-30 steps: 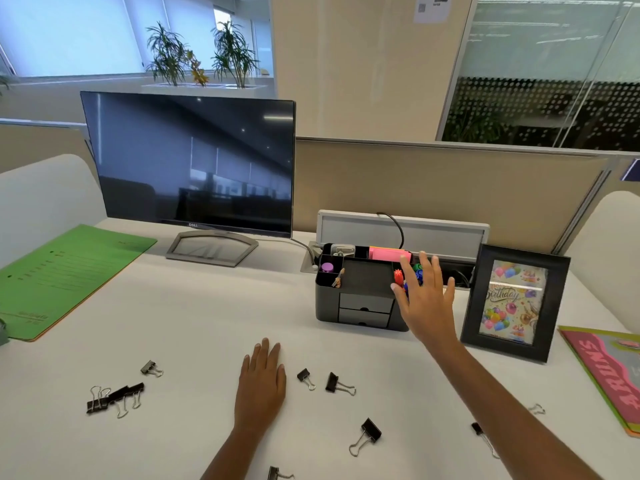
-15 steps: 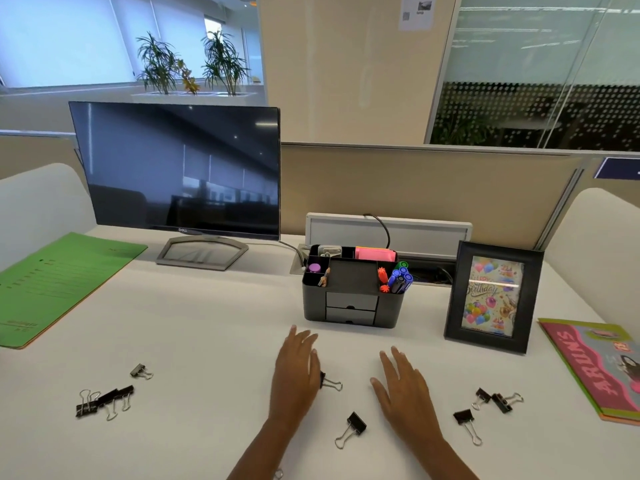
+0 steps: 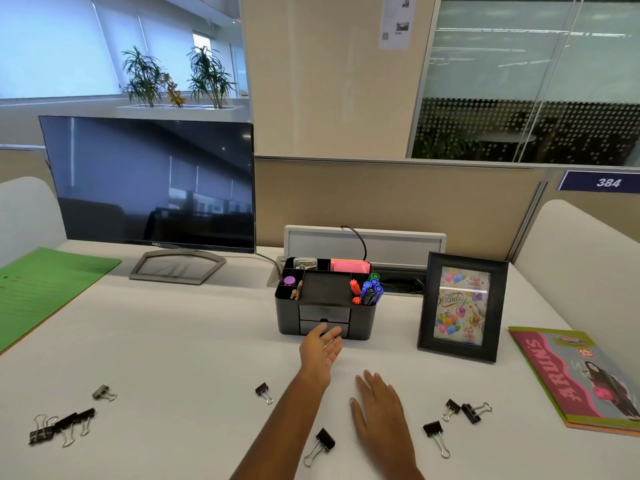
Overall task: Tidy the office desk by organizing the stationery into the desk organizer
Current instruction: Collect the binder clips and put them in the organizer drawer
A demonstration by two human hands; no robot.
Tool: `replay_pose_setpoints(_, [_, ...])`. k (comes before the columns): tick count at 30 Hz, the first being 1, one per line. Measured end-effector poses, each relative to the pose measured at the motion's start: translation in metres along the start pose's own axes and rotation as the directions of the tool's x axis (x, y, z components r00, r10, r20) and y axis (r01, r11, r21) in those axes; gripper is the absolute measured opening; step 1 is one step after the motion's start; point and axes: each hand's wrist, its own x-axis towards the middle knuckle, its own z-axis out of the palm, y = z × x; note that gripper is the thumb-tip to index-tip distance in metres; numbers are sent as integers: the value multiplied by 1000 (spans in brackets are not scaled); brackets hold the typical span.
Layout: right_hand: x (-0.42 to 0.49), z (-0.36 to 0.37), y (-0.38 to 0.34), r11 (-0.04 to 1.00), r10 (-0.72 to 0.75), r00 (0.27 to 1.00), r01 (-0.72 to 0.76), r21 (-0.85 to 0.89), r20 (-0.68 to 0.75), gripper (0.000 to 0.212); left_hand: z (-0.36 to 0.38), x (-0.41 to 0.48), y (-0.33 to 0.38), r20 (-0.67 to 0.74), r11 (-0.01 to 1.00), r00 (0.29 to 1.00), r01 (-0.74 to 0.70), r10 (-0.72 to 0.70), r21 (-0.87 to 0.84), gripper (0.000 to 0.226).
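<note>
The black desk organizer (image 3: 289, 306) stands at mid-desk with pens, pink notes and two small front drawers. My left hand (image 3: 320, 348) reaches to the lower drawer (image 3: 311, 328), palm turned inward with the fingers loosely extended. A thin silvery glint shows against the palm; what it is I cannot tell. My right hand (image 3: 379, 415) lies flat on the desk with straight fingers. Black binder clips lie around: one (image 3: 263, 391) left of my forearm, one (image 3: 323, 441) between my arms, three (image 3: 465, 412) to the right, and a cluster (image 3: 60, 426) at far left.
A monitor (image 3: 152, 181) stands at back left with a green folder (image 3: 45, 289) beside it. A framed birthday picture (image 3: 462, 306) stands right of the organizer. A colourful book (image 3: 581, 372) lies at the right edge. A cable box runs behind the organizer.
My left hand lifted off the desk and moved forward to the organizer's lower drawer. My right hand came back from the organizer's top and now lies on the desk.
</note>
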Motion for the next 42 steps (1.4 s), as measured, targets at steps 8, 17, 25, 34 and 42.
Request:
replay_pose_setpoints(8, [-2, -3, -2, 999, -25, 1000, 24, -27, -8, 52, 9, 14, 2, -20, 985, 998, 50, -54, -162, 44])
replay_pose_setpoints(17, [-4, -10, -5, 999, -35, 997, 33, -39, -65, 50, 11, 8, -8, -10, 960, 998, 60, -65, -273, 46])
replay_pose_setpoints(25, [-1, 1, 1, 999, -12, 1000, 11, -35, -12, 51, -2, -5, -23, -6, 955, 998, 58, -62, -292, 43])
replay_pose_setpoints(34, [-3, -1, -1, 1000, -21, 998, 21, 1, -51, 50, -14, -17, -25, 18, 969, 999, 34, -30, -246, 41])
replay_pose_setpoints(42, [-33, -13, -4, 983, -182, 969, 175, -53, -170, 45, -25, -26, -20, -10, 994, 1000, -5, 4, -113, 39])
